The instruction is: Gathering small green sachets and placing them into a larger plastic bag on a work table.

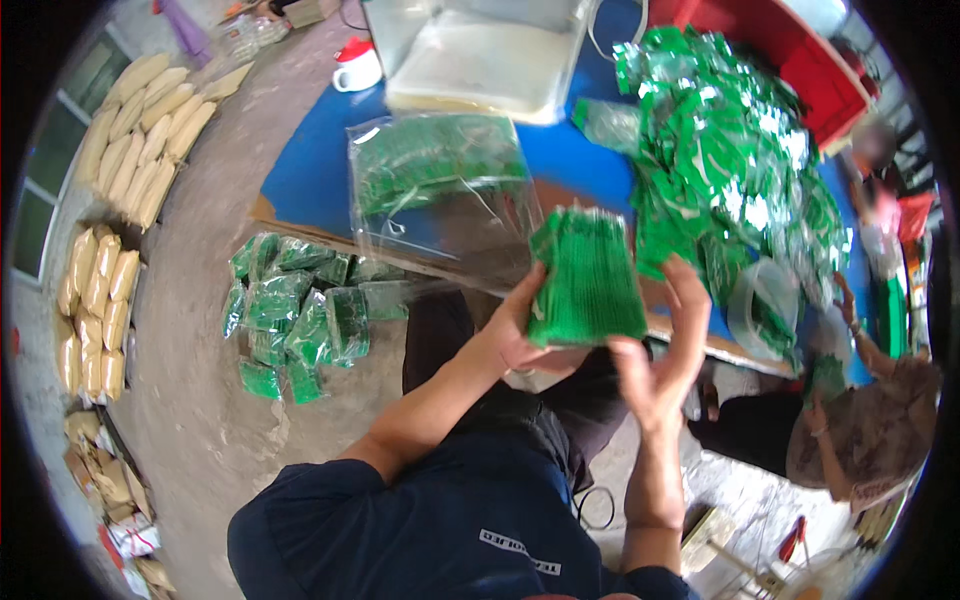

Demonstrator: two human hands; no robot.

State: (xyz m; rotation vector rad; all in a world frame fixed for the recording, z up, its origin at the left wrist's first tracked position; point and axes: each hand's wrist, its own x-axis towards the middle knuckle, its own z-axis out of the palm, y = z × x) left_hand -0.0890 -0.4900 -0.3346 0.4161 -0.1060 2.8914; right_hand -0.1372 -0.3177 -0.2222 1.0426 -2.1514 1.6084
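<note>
At the far left, filled sacks (pixel 98 275) stand piled against the wall, probably so the floor in front stays free for walking. Nearer, wrapped green packs (pixel 278 300) lie in a loose group on the floor, beside the counter (pixel 308 160); it seems they are put there to save room above. The mug (pixel 358 70) stands at the counter's far side, perhaps to be away from the work. Next to it, a clear bag (pixel 440 160) with green rows inside lies flat, close to the near edge, where it is easy to reach. Behind this bag is a pale bin (pixel 475 105).

In the middle, the left hand (pixel 515 325) grips the green stack (pixel 588 280) by its left side, above the lap; this hold presumably keeps the layers even. The right hand (pixel 655 370) is open, its fingers spread beside the stack's right side; I cannot tell whether the thumb touches it.

To the right, a big heap of green packets (pixel 715 150) covers the counter, near a red box (pixel 800 75). A round tub (pixel 765 310) is at the edge, close to the co-worker (pixel 860 430).
</note>
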